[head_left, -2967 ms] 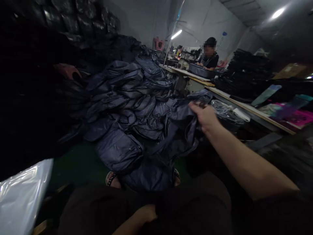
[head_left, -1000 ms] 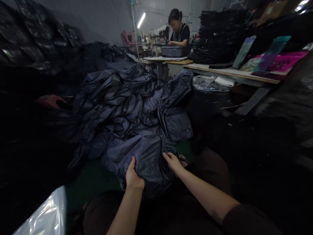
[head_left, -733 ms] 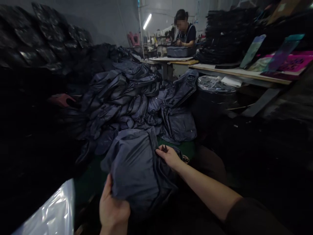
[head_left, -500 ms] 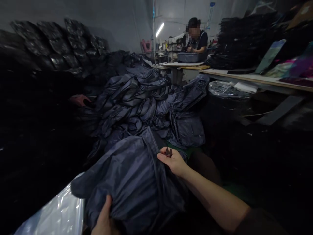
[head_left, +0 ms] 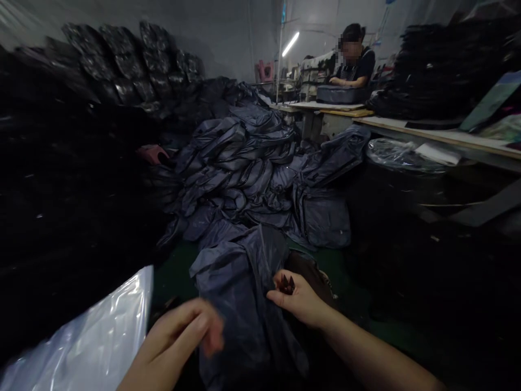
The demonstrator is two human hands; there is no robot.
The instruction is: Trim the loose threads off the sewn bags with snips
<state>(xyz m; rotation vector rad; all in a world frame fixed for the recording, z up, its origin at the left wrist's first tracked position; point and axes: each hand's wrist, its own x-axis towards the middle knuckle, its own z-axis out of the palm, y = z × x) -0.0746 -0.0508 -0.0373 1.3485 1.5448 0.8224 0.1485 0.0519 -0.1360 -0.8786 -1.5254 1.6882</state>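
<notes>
A dark blue-grey fabric bag (head_left: pixel 228 304), limp and creased, hangs in front of me. My right hand (head_left: pixel 299 298) is closed at its upper right side, with thread snips (head_left: pixel 287 284) tucked in the fingers, their two pointed blades sticking up. The thumb and fingertips of that hand also touch the fabric's edge. My left hand (head_left: pixel 183 331) is in front of the bag's left side, fingers curled in and somewhat blurred, and no thing shows in them. Left of that hand lies shiny clear plastic sheeting (head_left: pixel 93 326).
Beyond is a large heap of similar dark bags (head_left: pixel 244 157). Plastic-wrapped bundles (head_left: pixel 122 60) are stacked at the left. A person (head_left: pixel 354 60) works at a table (head_left: pixel 439 130) at the back right, beside a tall dark stack (head_left: pixel 451 70). Green floor (head_left: pixel 175 271) shows between.
My left hand has let go of the bag's lower left part and come up, fingers curled. The bag hangs narrower and lower. My right hand still has the snips. The view has shifted left.
</notes>
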